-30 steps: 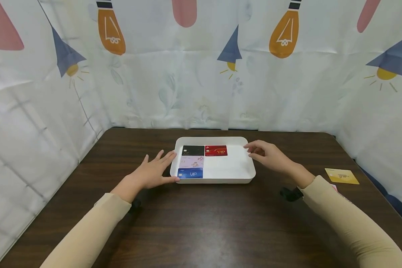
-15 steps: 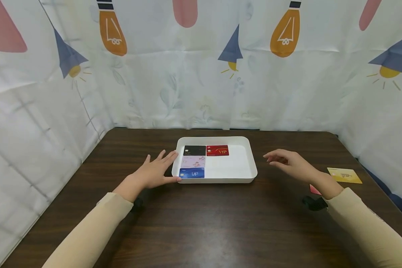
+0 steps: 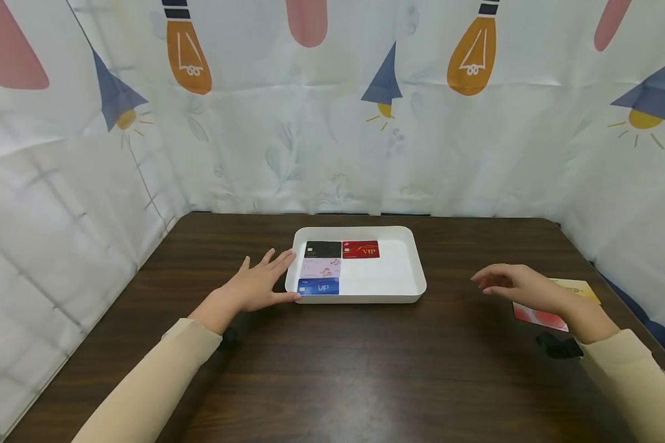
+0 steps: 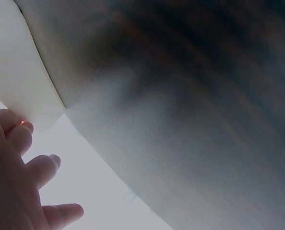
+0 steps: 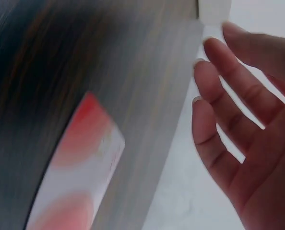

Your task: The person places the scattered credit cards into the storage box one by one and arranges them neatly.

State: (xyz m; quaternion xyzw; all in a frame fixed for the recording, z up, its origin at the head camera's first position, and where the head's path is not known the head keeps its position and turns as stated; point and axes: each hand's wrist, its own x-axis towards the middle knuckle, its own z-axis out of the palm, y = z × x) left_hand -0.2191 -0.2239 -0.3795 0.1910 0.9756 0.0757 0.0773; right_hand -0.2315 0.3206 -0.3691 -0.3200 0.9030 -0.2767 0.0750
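Note:
A white tray (image 3: 382, 280) lies on the brown table. Its left column has a black card (image 3: 323, 249) at the back, a pink card (image 3: 321, 267) in the middle and a blue card (image 3: 318, 287) in front; a red card (image 3: 361, 249) sits right of the black one. My left hand (image 3: 257, 283) rests spread against the tray's left edge, thumb at the front corner. My right hand (image 3: 523, 286), fingers loosely bent and holding nothing, is over the table near a red-and-white card (image 3: 540, 317) and a yellow card (image 3: 579, 287), which my hand and wrist partly cover.
The dark wooden table (image 3: 354, 363) runs back to a white patterned curtain (image 3: 321, 141) that also hangs along the left and right sides. In the right wrist view, the tray's corner (image 5: 214, 10) shows at the top.
My right hand has moved from the tray's right edge rightward and toward me, to the two loose cards. The red-and-white card shows more now. My left hand stays at the tray.

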